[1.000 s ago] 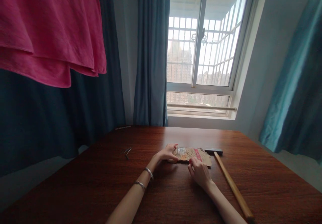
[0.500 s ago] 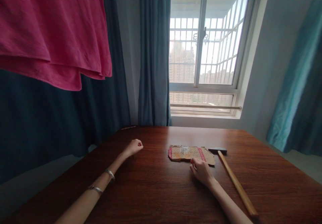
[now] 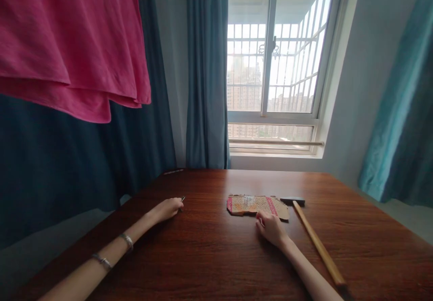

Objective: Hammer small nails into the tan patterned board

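My left hand is closed low over the left half of the table, and the tip of a small, thin, dark metal piece that looks like a nail sticks out of its fingers. Two silver bands circle that forearm. On the right, my right hand rests with curled fingers at the near edge of a flat cardboard piece, patterned with dots and pink bands. What those fingers hold, if anything, is hidden. Several thin metal pins stand on the cardboard's left part. Just right of it lies a hammer with a wooden handle and dark head.
The brown wooden table reaches to a wall with a barred window. A pink cloth hangs at upper left in front of blue curtains. A small pale strip lies at the table's far left edge.
My left hand has drawn back left and slightly lower and turned, so the thin metal tip now shows at its fingers. My right hand, the cardboard and the hammer have stayed in place.
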Motion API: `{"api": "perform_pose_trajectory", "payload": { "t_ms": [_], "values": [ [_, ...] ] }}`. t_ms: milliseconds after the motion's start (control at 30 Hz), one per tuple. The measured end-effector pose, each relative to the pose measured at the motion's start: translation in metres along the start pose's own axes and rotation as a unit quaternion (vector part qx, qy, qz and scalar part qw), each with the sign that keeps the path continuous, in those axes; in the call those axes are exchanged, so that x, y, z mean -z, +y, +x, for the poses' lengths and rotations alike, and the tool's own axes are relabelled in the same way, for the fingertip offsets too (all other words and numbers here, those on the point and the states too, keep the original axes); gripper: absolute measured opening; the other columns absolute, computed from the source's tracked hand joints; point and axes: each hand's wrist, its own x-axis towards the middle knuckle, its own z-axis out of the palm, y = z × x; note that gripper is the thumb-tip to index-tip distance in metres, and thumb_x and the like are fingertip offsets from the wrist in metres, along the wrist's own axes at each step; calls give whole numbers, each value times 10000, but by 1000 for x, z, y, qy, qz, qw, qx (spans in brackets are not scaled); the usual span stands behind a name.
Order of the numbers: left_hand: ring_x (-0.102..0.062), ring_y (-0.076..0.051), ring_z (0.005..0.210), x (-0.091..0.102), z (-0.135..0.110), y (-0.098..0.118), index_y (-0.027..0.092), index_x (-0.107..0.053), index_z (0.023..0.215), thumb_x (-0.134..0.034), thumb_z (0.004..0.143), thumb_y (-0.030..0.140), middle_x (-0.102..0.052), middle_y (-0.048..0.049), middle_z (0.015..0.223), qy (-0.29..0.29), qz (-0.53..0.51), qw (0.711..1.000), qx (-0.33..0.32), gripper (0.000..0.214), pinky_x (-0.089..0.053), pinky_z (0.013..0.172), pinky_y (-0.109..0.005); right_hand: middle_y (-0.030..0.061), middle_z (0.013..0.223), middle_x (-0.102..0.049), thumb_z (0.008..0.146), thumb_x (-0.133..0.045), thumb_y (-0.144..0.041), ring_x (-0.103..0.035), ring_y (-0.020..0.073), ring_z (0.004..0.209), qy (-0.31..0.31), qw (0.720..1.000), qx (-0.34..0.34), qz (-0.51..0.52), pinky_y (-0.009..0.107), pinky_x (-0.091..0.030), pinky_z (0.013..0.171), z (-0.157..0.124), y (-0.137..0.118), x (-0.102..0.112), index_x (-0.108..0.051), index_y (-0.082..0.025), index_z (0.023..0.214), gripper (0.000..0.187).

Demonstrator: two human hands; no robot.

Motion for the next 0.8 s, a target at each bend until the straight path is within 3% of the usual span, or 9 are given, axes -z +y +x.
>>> {"api": "perform_pose_trajectory", "payload": {
  "t_ms": [100, 267, 433, 567, 667, 800],
  "values": [
    [-609, -216, 840, -13, 3, -14, 197, -637, 733, -446, 777, 106, -631, -71, 913, -41, 43, 996, -70, 216, -421, 778, -277, 28, 712, -673, 803, -465, -165, -619, 152, 650, -5, 1000, -4, 5, 221, -377, 617, 1, 1, -1, -590, -181, 807, 126],
    [-608, -224, 860, -27, 10, -33, 167, -626, 793, -367, 835, 103, -621, -97, 915, -43, 130, 982, -131, 270, -439, 785, -310, 40, 712, -681, 794, -473, -177, -629, 168, 672, -7, 1000, -8, 18, 228, -385, 629, 2, 2, -1, -609, -184, 799, 136],
    [-603, -213, 859, -26, 11, -30, 158, -627, 807, -392, 846, 129, -625, -96, 915, -28, 123, 980, -156, 240, -437, 771, -294, 31, 676, -661, 782, -476, -168, -605, 163, 633, 3, 999, -8, 47, 233, -374, 609, 1, 0, 1, -617, -186, 788, 143],
    [-603, -181, 815, -23, 13, 2, 167, -658, 832, -449, 843, 204, -642, -61, 877, 25, 10, 988, -151, 212, -431, 763, -267, 30, 667, -641, 773, -487, -166, -574, 159, 607, 19, 996, -12, 86, 243, -378, 602, 2, 2, 1, -642, -185, 782, 156],
    [-611, -170, 783, -25, 20, 44, 149, -682, 825, -522, 802, 287, -672, -46, 827, 66, -127, 984, -102, 212, -441, 736, -248, 43, 736, -643, 773, -500, -173, -567, 162, 638, 39, 990, -21, 130, 258, -406, 633, 4, 5, -4, -678, -182, 829, 187],
    [-620, -173, 747, -40, 27, 109, 123, -697, 829, -573, 755, 361, -697, -52, 785, 42, -288, 954, -66, 278, -457, 679, -245, 57, 750, -639, 801, -513, -223, -557, 158, 630, 56, 976, -36, 208, 266, -442, 634, 8, -1, -12, -722, -165, 875, 229]
  ]
}}
